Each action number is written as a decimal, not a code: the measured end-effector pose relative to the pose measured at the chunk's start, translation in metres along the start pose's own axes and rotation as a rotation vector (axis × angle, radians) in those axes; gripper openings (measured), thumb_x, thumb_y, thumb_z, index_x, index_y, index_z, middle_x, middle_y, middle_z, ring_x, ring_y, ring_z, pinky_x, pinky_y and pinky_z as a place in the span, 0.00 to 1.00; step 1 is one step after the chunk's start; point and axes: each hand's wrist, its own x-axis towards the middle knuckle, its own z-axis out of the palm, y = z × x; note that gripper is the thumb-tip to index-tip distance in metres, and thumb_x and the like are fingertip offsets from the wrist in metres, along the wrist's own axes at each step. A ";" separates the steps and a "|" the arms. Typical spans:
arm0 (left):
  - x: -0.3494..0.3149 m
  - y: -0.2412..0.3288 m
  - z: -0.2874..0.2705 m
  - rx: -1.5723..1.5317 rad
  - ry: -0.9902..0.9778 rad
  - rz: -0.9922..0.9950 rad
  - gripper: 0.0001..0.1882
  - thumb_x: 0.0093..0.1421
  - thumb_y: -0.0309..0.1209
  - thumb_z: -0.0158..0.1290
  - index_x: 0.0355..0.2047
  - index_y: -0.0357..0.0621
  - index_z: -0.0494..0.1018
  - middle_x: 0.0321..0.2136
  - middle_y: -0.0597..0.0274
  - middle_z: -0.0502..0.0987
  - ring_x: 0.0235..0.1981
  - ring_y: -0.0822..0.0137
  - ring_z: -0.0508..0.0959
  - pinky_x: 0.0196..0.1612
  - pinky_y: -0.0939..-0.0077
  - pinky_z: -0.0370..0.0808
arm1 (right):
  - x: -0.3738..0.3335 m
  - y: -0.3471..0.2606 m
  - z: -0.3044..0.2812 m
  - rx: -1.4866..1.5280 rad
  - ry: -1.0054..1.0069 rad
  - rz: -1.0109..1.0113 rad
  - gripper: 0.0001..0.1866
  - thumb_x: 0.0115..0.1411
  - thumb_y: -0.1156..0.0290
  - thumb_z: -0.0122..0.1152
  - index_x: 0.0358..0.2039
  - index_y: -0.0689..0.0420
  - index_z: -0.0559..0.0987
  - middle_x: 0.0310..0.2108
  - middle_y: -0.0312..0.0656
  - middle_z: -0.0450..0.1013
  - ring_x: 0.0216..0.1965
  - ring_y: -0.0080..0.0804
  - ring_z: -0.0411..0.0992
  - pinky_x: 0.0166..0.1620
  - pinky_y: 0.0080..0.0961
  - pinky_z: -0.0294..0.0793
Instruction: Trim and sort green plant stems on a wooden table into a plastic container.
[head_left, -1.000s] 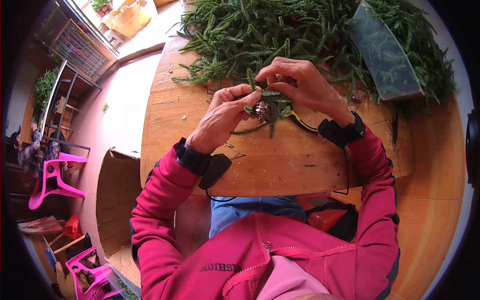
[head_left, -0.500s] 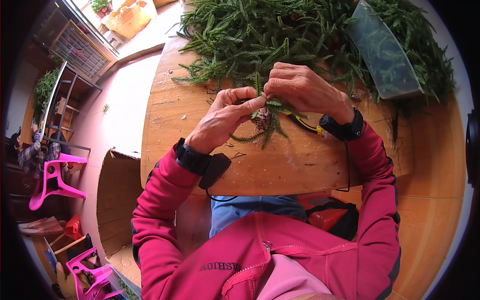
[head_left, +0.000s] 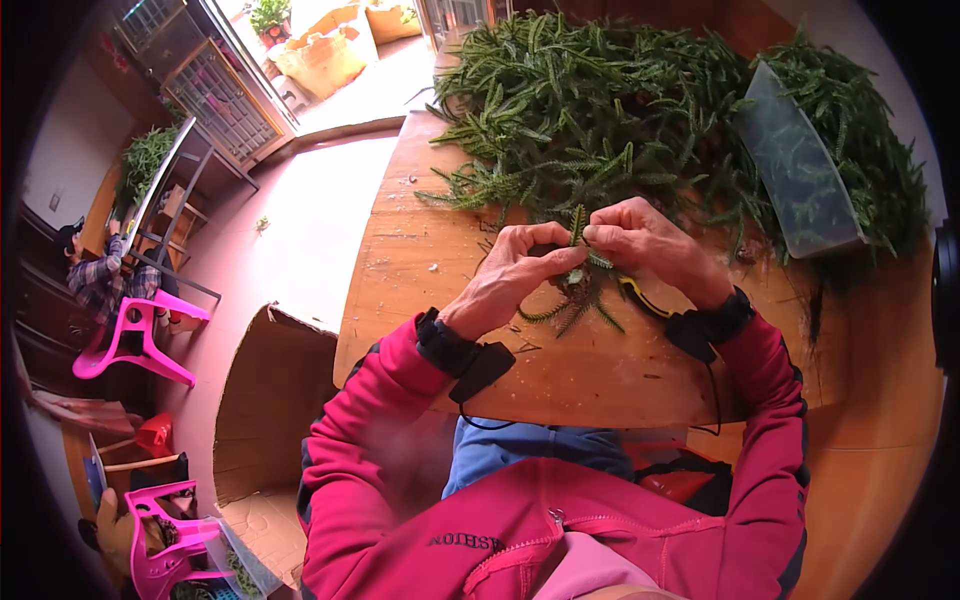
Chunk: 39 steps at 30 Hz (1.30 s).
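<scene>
Both hands meet at a small green artificial pine sprig (head_left: 578, 222) above the wooden table (head_left: 400, 290). My left hand (head_left: 512, 272) pinches it from the left between thumb and bent fingers. From the right, my right hand (head_left: 650, 248) grips it too, fingertips pressed together beside the left thumb. Just below the fingers, partly hidden, a brown pine cone (head_left: 575, 285) sits among the sprig's lower needles. A yellow-and-black handled tool (head_left: 645, 298), perhaps pliers, lies under my right hand, partly covered.
Beyond my hands is a big heap of pine branches (head_left: 590, 110). A translucent plastic bin (head_left: 800, 170) lies tilted against it at the right. Left of the table stand a cardboard box (head_left: 265, 400) and pink stools (head_left: 145, 335); another person (head_left: 100, 280) sits at a far table.
The whole view has shifted, so table and hands appear lower and farther right. Both hands still pinch the sprig, and the pine cone shows less clearly.
</scene>
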 end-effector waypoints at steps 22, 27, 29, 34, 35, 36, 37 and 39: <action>-0.002 -0.009 -0.004 -0.389 -0.033 -0.033 0.05 0.62 0.31 0.54 0.35 0.44 0.74 0.26 0.77 0.73 0.27 0.85 0.71 0.29 0.89 0.68 | 0.000 -0.010 0.010 -0.938 0.264 -0.994 0.07 0.53 0.80 0.61 0.33 0.60 0.75 0.31 0.43 0.71 0.31 0.38 0.70 0.34 0.29 0.71; 0.000 -0.005 0.001 -0.104 -0.019 0.116 0.08 0.61 0.32 0.55 0.30 0.41 0.73 0.24 0.79 0.68 0.28 0.86 0.66 0.32 0.87 0.64 | -0.003 -0.008 0.009 -0.912 0.195 -0.841 0.03 0.55 0.79 0.58 0.29 0.61 0.72 0.27 0.43 0.69 0.29 0.41 0.68 0.31 0.32 0.68; 0.002 -0.006 0.003 0.009 0.011 0.070 0.08 0.61 0.32 0.56 0.29 0.40 0.73 0.24 0.78 0.65 0.29 0.85 0.64 0.33 0.86 0.63 | -0.004 -0.005 0.007 -0.888 0.196 -0.769 0.03 0.55 0.78 0.57 0.28 0.61 0.71 0.26 0.43 0.68 0.28 0.41 0.68 0.31 0.32 0.67; 0.003 -0.010 -0.001 0.093 0.000 0.003 0.08 0.59 0.29 0.55 0.28 0.38 0.72 0.23 0.77 0.64 0.29 0.83 0.64 0.33 0.84 0.63 | 0.001 0.005 0.002 -0.817 0.038 -0.542 0.05 0.56 0.75 0.52 0.24 0.61 0.69 0.21 0.43 0.66 0.25 0.42 0.65 0.29 0.33 0.64; 0.003 -0.010 0.000 0.093 -0.010 -0.007 0.08 0.59 0.29 0.55 0.28 0.38 0.72 0.23 0.77 0.64 0.29 0.83 0.64 0.33 0.84 0.63 | 0.004 0.007 0.001 -0.809 0.007 -0.539 0.07 0.57 0.73 0.51 0.23 0.60 0.69 0.19 0.41 0.65 0.22 0.40 0.65 0.28 0.32 0.63; 0.002 -0.010 0.001 0.074 0.005 0.021 0.08 0.58 0.30 0.55 0.25 0.39 0.70 0.23 0.77 0.64 0.28 0.83 0.62 0.31 0.84 0.61 | 0.006 0.009 0.001 -0.802 -0.025 -0.537 0.08 0.57 0.72 0.49 0.22 0.60 0.69 0.17 0.40 0.65 0.19 0.37 0.64 0.26 0.32 0.62; 0.000 -0.009 0.003 0.055 0.020 0.051 0.10 0.57 0.30 0.54 0.23 0.40 0.68 0.22 0.77 0.63 0.27 0.83 0.60 0.30 0.83 0.59 | 0.006 0.010 0.003 -0.795 -0.019 -0.533 0.08 0.57 0.72 0.49 0.22 0.60 0.69 0.17 0.40 0.65 0.19 0.37 0.64 0.26 0.32 0.62; 0.000 -0.011 0.003 0.038 0.033 0.077 0.11 0.56 0.31 0.53 0.21 0.40 0.67 0.21 0.77 0.62 0.26 0.83 0.59 0.28 0.83 0.57 | 0.005 0.010 0.005 -0.452 -0.094 -0.298 0.10 0.56 0.69 0.49 0.19 0.57 0.69 0.14 0.33 0.61 0.16 0.27 0.59 0.22 0.26 0.57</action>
